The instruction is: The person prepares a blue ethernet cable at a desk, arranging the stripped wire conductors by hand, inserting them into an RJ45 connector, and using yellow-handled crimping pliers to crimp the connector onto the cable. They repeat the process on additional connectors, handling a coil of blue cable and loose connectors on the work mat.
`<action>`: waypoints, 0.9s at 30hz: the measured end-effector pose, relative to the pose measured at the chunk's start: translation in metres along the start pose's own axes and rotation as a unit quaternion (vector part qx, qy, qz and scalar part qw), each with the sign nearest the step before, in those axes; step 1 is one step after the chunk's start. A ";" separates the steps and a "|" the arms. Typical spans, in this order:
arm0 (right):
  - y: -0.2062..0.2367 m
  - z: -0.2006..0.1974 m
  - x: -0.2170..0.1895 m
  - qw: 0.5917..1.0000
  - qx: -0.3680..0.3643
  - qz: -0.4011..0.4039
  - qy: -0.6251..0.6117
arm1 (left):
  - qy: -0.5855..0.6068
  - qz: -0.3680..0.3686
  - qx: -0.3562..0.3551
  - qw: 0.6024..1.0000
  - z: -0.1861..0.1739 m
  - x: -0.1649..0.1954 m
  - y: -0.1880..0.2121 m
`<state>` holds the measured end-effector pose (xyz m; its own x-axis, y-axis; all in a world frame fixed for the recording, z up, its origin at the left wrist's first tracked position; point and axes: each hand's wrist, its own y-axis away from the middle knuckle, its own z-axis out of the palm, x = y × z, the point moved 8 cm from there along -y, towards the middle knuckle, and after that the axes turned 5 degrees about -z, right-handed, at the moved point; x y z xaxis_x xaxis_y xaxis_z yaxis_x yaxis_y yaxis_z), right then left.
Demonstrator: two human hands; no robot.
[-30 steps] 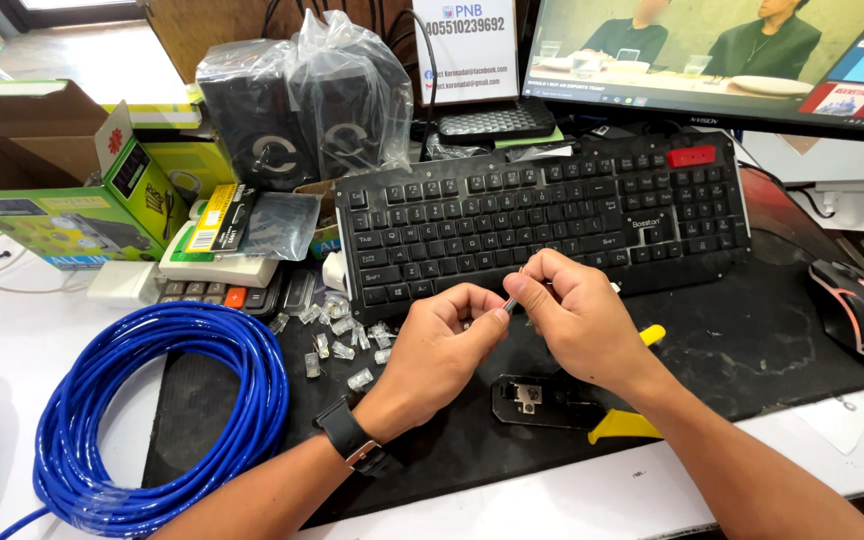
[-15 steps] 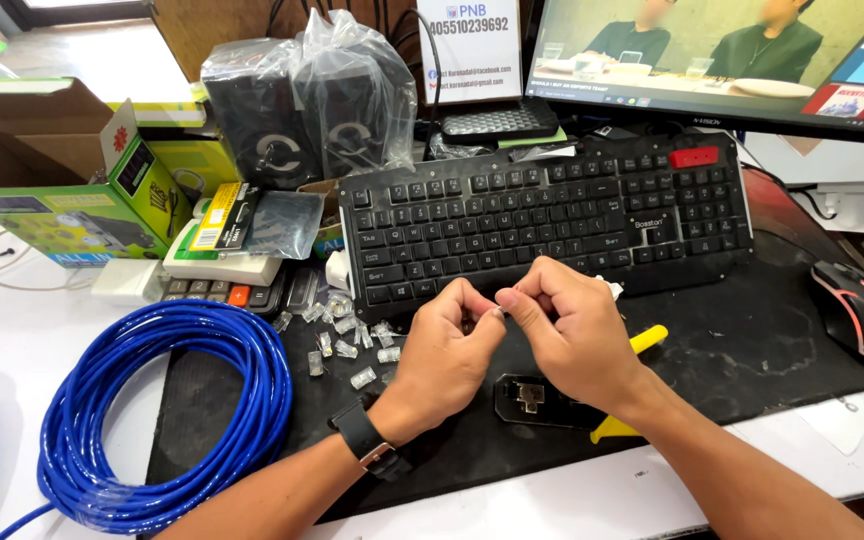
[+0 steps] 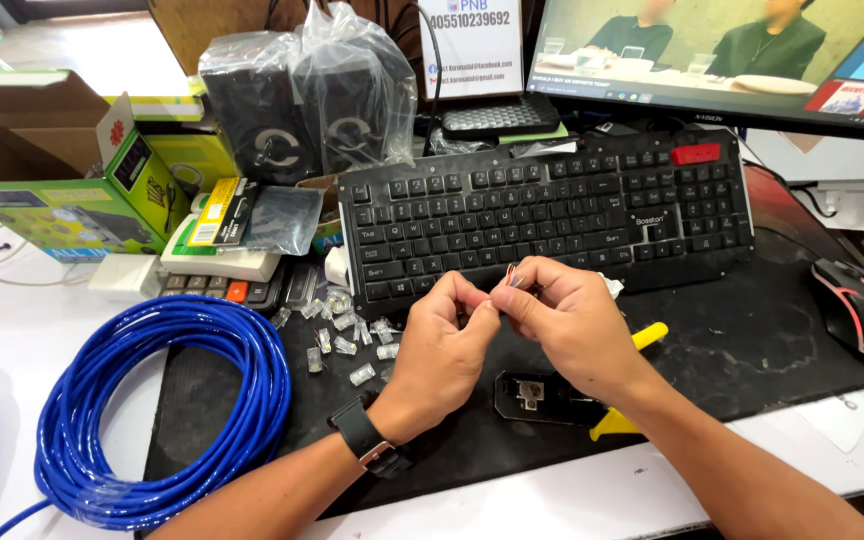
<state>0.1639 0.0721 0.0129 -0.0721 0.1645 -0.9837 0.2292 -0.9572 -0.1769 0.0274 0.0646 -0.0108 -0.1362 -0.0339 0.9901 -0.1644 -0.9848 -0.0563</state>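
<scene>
- The wire ends (image 3: 510,278) sit between the two hands, above the black mat (image 3: 752,340) and just in front of the keyboard (image 3: 552,215). They are thin, coloured and partly hidden by the fingers.
- The left hand (image 3: 442,355) pinches the wires between thumb and forefinger; its wrist carries a black watch (image 3: 364,437).
- The right hand (image 3: 572,320) pinches the same wires from the other side, fingertips touching those of the left hand.
- A crimp tool (image 3: 552,398) with yellow handles lies on the mat directly below the right hand.
- Clear plugs (image 3: 337,335) lie scattered on the mat, left of the left hand.
- A blue cable coil (image 3: 167,410) rests at the mat's left edge, partly on the white table (image 3: 12,350).
- Two bagged speakers (image 3: 302,110) stand behind the keyboard's left end.
- A mouse (image 3: 860,305) sits at the far right of the mat.
- A monitor (image 3: 732,60) stands behind the keyboard.
</scene>
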 end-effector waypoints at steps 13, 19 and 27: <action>0.008 0.000 -0.009 0.992 0.060 -0.070 0.089 | -0.107 0.061 0.007 0.992 0.004 0.019 0.007; 0.009 0.003 -0.012 0.985 0.063 -0.069 0.143 | -0.118 0.071 0.027 0.990 0.002 0.017 0.011; 0.005 0.000 -0.002 0.998 0.055 -0.032 0.000 | -0.072 0.089 0.010 0.993 0.004 0.019 0.012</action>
<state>0.1652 0.0665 0.0142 -0.0830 0.2270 -0.9703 0.1155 -0.9650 -0.2356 0.0266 0.0512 0.0082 -0.0191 -0.2310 0.9728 -0.1303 -0.9641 -0.2315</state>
